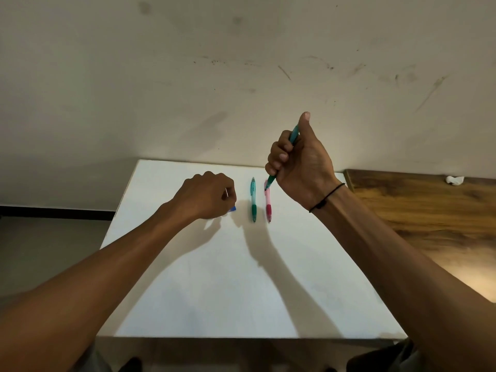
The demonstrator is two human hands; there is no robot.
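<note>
My right hand point(298, 162) is raised above the white table point(214, 277) and grips a teal pen point(293, 136) in its fist, thumb up along the barrel, tip pointing down. Two pens lie side by side on the table beneath it: a green pen point(253, 200) and a pink pen point(267, 204). My left hand point(208, 193) rests on the table to the left of the green pen, fingers curled over a small blue thing point(233, 209), most of which is hidden. A thin light sliver shows between its fingers.
A wooden surface point(429, 210) adjoins the table on the right, with a crumpled white scrap point(454, 180) near the wall. A scuffed wall rises just behind the table. Floor lies to the left.
</note>
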